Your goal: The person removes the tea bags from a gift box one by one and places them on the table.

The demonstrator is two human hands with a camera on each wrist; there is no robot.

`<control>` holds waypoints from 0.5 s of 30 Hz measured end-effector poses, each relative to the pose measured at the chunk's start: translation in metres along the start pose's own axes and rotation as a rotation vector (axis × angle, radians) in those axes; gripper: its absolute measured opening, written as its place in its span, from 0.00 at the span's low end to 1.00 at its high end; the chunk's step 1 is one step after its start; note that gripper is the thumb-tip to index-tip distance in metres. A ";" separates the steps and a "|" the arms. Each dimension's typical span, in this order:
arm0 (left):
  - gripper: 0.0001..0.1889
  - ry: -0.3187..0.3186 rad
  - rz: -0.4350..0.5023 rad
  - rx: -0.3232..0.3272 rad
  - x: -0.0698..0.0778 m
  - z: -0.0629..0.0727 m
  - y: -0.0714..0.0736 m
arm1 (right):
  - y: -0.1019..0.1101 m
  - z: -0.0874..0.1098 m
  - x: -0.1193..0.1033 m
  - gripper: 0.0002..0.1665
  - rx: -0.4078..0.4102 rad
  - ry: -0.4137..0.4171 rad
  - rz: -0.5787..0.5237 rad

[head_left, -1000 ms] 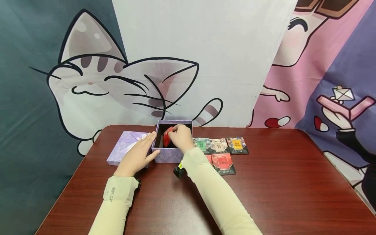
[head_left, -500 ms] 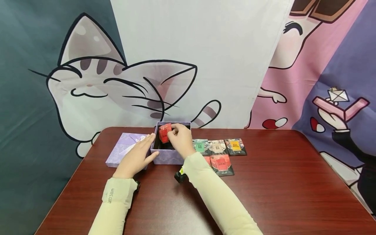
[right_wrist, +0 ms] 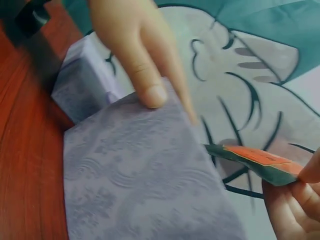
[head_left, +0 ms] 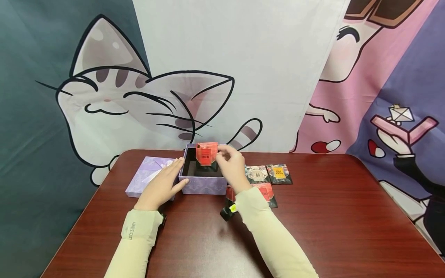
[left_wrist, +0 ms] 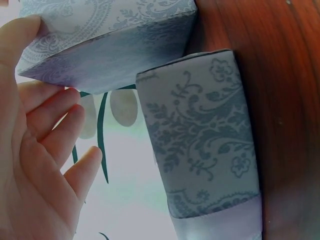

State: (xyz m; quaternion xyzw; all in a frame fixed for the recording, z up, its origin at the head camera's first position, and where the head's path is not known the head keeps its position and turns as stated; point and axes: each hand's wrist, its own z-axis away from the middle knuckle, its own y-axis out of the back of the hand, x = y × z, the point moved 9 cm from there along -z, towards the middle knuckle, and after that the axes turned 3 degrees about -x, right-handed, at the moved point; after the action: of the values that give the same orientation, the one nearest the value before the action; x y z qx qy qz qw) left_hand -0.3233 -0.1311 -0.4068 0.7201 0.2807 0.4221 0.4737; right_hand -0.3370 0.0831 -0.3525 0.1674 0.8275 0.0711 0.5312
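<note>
My right hand (head_left: 232, 166) pinches a red and black sachet (head_left: 206, 155) by its right edge, above the open purple patterned box (head_left: 204, 186). In the right wrist view that sachet (right_wrist: 257, 161) is tilted, its red printed face up, clear of the rim. My left hand (head_left: 160, 188) rests against the box's left front corner. Its thumb presses the front wall and its fingers lie fairly straight along the left side, as the left wrist view also shows. The part of the dark interior in sight shows no other sachet.
Left of the box lies its purple lid (head_left: 144, 177) with a pale ribbon. On the right, the brown table (head_left: 347, 216) holds a white-labelled sachet (head_left: 257, 174), a yellow-labelled sachet (head_left: 279, 174) and red sachets (head_left: 267, 191), partly behind my right arm. A printed cloth (head_left: 271, 77) hangs behind.
My right hand has lifted the red sachet up out of the box and moved right, turning its printed face forward. It now covers the green-labelled sachet. The left hand has stayed at the box corner.
</note>
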 end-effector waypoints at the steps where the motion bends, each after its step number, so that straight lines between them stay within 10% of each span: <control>1: 0.39 -0.002 -0.003 0.000 0.000 0.000 0.000 | 0.004 0.002 0.001 0.16 -0.004 -0.013 -0.022; 15: 0.39 -0.011 -0.002 0.005 0.000 0.001 0.000 | 0.070 0.021 0.027 0.16 -0.142 -0.293 -0.217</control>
State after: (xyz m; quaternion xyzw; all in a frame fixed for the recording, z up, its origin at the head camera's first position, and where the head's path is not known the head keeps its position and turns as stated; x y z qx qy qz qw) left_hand -0.3225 -0.1316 -0.4067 0.7232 0.2799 0.4169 0.4741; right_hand -0.3142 0.1563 -0.3639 0.0477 0.7475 0.0465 0.6610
